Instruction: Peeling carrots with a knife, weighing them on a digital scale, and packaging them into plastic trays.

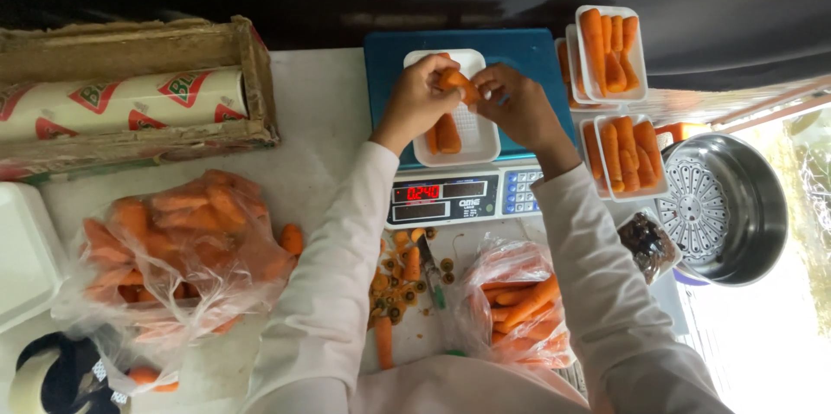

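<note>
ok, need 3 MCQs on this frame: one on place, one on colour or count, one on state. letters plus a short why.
1. Where does the white tray under the hands sit?
A. in the wooden box
B. on the blue scale
C. in the steel pot

2. What colour are the lit digits on the scale display?
A. red
B. green
C. blue

3. What are the left hand and right hand doing?
A. both resting flat on the table
B. one lifting the pot
C. both holding one carrot piece over the tray

Answers: 1 B, the tray lies on the blue scale. 2 A, the digits glow red. 3 C, both hands grip the carrot piece between them.
</note>
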